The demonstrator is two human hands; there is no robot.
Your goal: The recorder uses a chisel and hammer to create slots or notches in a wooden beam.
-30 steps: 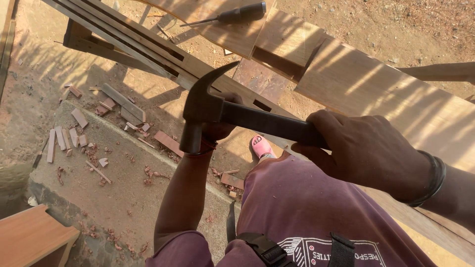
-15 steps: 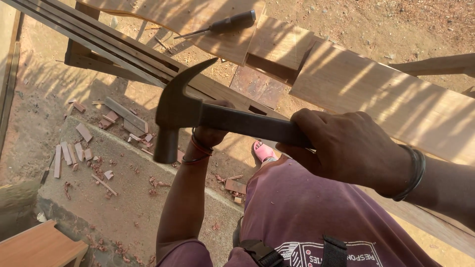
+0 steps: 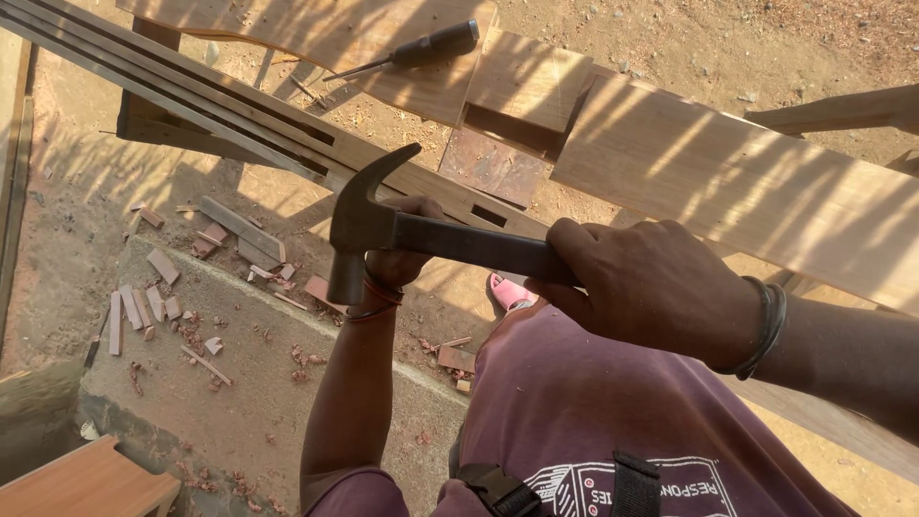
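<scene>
My right hand point(image 3: 651, 287) grips the dark handle of a claw hammer point(image 3: 359, 235), whose head hangs just over my left hand. My left hand point(image 3: 414, 263), with red bands at the wrist, reaches down with curled fingers against a long slotted wooden rail point(image 3: 287, 144). The hammer head hides what, if anything, it holds. A wide pale plank point(image 3: 728, 182) lies across the rail to the right.
A dark-handled screwdriver-like tool point(image 3: 421, 48) rests on a board at the top. Several wood offcuts and chips point(image 3: 144, 306) litter a concrete slab point(image 3: 239, 383) on sandy ground. A pink sandal point(image 3: 507, 292) shows below the hammer handle. A wooden board point(image 3: 86, 483) sits bottom left.
The hammer head has shifted slightly left and lower over my left hand. Both hands keep the same hold and place.
</scene>
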